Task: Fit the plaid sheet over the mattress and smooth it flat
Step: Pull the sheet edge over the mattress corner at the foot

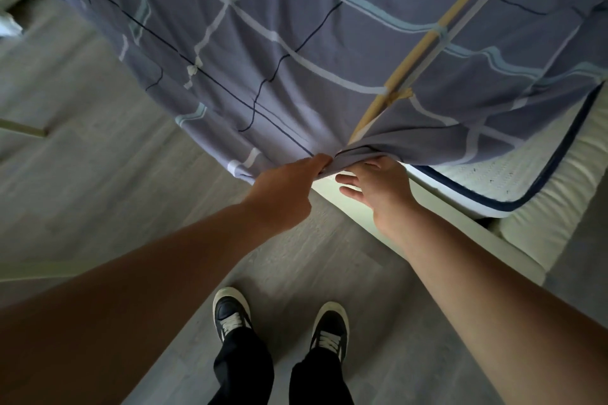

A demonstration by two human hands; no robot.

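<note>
- Plaid sheet, grey-blue with white, teal, navy and tan lines, lies wrinkled over the far and left part of the bed. Its near corner is gathered into a bunched point at the hands, and its left edge hangs above the floor.
- Mattress, white with navy piping, shows bare on the right beside the sheet's edge, with its near right corner uncovered.
- Left hand grips the bunched hem, its fingers curled and clamped on the cloth.
- Right hand is just to the right, its far side tucked under the hem. Its visible fingers are straight and apart, pointing left, and the thumb is hidden.
- Cream bed frame sits under the mattress on the right.
- Grey wood floor carries two black shoes with white soles, below dark trousers.
</note>
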